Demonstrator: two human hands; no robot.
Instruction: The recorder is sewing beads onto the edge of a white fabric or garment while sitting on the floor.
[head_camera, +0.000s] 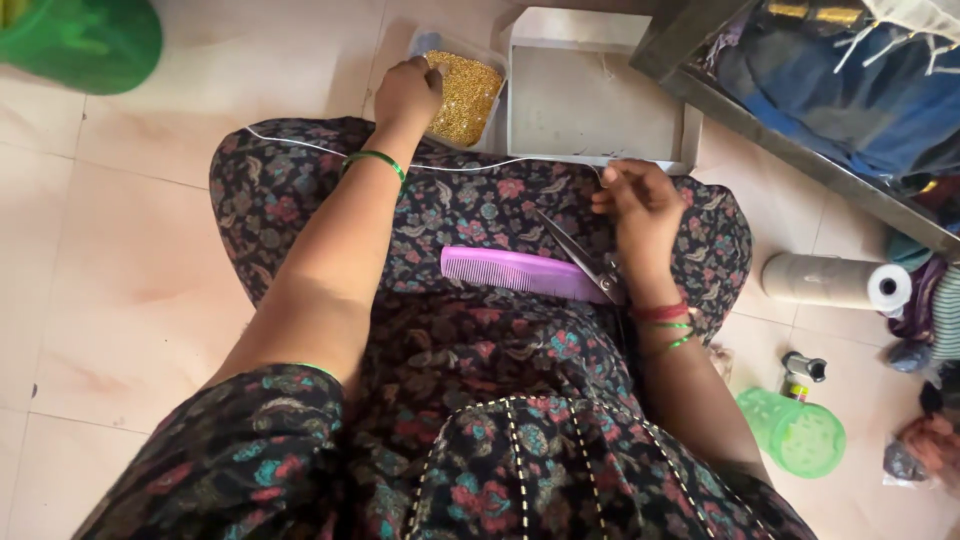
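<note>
Left hand (407, 92) stretched forward, fingers curled down into a clear tray of gold beads (462, 95), fingertips buried among the beads; whether anything is pinched in that grip cannot be told. Green bangle (376, 159) around that wrist. Right hand (640, 207) resting on the lap, thumb and fingers pinched together at the far edge of the knee, grip closed on the end of a thin white thread (470, 167). Thread running leftward from that pinch across the floral fabric (470, 350), over the left forearm, to the other knee. Red and green bangles (668, 322) on the right wrist.

Just under the right hand, a pair of scissors (582, 258), blades shut, lying aslant on the lap with the handles near the wrist. Beside and partly beneath the scissors, a purple comb (520, 271), teeth pointing away from the body, also on the lap.

Bead tray on the tiled floor (130, 260) just beyond the knees. Touching its right side, an open grey box (590, 100), shallow and square. Farther right, a metal shelf edge (800, 150) with folded cloth behind it. On the floor to the right, a roll of paper (838, 283) on its side, a green perforated lid (795, 433), a small bottle (800, 373). Top left corner, a green plastic container (80, 40).
</note>
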